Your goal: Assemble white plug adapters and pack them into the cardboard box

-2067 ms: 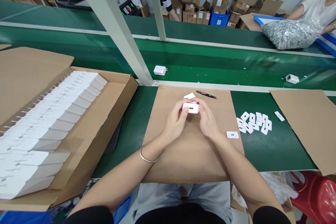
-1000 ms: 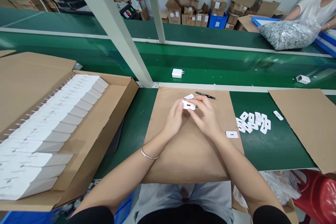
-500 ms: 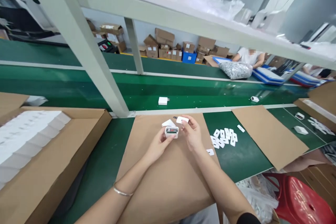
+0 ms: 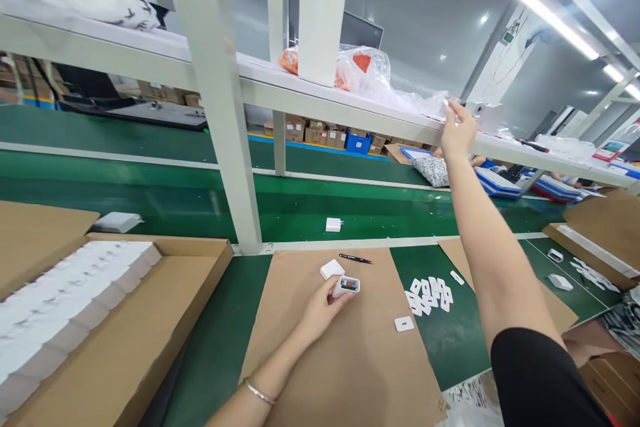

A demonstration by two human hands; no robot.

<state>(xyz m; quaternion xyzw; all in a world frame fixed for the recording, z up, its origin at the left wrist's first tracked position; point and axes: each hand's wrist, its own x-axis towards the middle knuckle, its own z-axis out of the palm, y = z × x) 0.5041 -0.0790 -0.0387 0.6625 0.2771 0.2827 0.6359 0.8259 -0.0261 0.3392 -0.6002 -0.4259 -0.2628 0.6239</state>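
My left hand (image 4: 320,310) is closed around a white charger housing (image 4: 347,285), its open end facing me with a dark circuit board inside. Just behind it, another white charger piece (image 4: 331,269) lies on the cardboard sheet (image 4: 310,373), near a black pen (image 4: 355,258). My right hand (image 4: 459,130) is stretched up to the shelf's edge, fingers curled beside clear plastic bags (image 4: 425,104); what is between them is hidden. A white cover plate (image 4: 404,323) rests on the cardboard's right side, beside a pile of similar plates (image 4: 430,295).
To the left stands a carton (image 4: 200,260) holding rows of white boxes. A cream bottle (image 4: 323,17) is on the overhead shelf (image 4: 320,100), whose post (image 4: 215,93) rises at the left. One white charger (image 4: 333,224) lies on the green belt (image 4: 400,213).
My right hand has left the housing and risen to the shelf; the white plate is no longer visible in it. My left hand still holds the housing. The view has tilted upward.
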